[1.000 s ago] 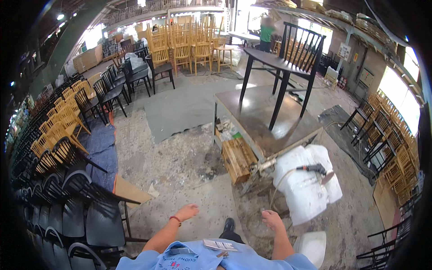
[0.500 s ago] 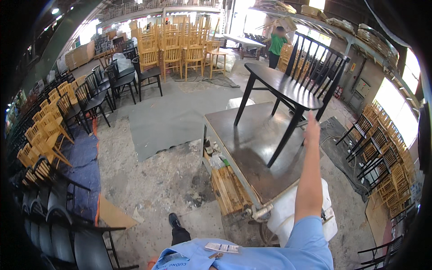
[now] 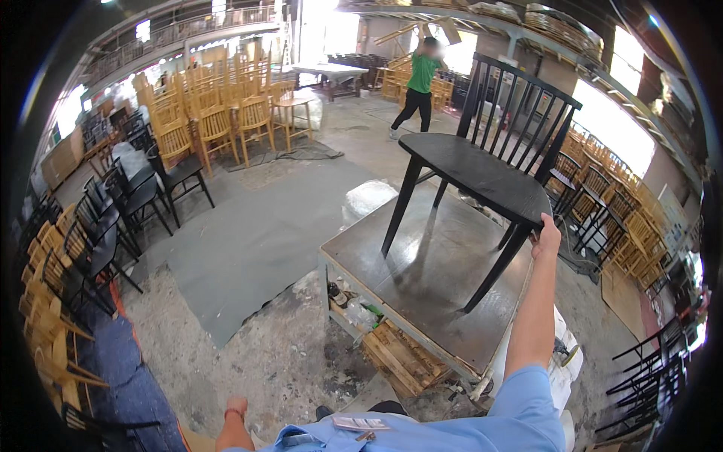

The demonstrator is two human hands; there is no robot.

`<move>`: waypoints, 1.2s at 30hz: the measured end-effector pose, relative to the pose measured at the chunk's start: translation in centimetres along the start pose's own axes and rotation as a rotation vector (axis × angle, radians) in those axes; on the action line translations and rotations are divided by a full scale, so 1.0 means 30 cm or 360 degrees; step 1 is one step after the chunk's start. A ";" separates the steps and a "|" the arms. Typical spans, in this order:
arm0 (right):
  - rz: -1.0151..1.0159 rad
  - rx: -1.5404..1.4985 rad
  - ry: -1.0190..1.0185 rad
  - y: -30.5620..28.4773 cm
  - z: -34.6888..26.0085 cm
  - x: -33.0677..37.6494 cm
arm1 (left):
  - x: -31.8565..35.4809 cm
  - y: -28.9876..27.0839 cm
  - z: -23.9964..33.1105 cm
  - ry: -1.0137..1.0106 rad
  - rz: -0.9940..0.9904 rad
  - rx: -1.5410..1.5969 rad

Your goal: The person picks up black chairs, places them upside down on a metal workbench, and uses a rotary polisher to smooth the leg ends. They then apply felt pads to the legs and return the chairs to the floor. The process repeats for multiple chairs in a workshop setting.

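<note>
Nearby, right hand [image 3: 547, 235], black chair [image 3: 482, 177], workbench [image 3: 422, 290]

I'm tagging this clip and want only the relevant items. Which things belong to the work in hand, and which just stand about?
In hand:
- black chair
- right hand gripping its seat edge
- work table under it

Standing about:
- yellow wooden chairs
- stacked black chairs
- white sack

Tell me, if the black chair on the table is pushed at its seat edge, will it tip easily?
The black chair probably stays rigid. Its splayed legs on the flat table suggest fair stability, though the tall spindle back may tip it. The right hand touches its seat corner.
</note>
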State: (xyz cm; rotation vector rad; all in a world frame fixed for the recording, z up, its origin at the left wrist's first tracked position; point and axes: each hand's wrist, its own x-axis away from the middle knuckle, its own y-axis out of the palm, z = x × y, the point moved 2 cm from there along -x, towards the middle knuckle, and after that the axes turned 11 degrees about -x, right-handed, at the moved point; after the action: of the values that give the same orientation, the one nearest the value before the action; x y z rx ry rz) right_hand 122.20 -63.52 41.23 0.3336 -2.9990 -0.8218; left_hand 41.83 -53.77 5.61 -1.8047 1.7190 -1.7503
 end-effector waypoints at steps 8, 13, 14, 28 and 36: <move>-0.0174 -0.0473 -0.0195 -0.022 0.066 -0.022 | -0.586 -1.181 0.184 0.0533 0.0701 0.2179; -0.0208 -0.0612 -0.0372 -0.004 0.073 0.079 | -0.537 -1.920 0.360 0.1079 0.1365 0.2175; -0.0187 -0.0595 -0.0403 -0.021 0.067 0.104 | -0.509 -2.028 0.378 0.1045 0.1470 0.2190; 0.0014 0.0867 -0.0962 -0.083 -0.118 0.786 | -0.389 -1.910 0.184 0.1806 0.0724 0.2962; -0.0422 0.0219 -0.1288 0.665 -0.692 0.899 | -0.175 -1.419 0.351 0.1777 0.0815 0.3173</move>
State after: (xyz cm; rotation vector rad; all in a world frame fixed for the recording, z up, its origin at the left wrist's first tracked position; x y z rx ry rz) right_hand 93.28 -62.82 68.06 0.5136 -3.8384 -0.9516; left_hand 77.18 -40.88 28.74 0.4471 -0.2339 -2.3715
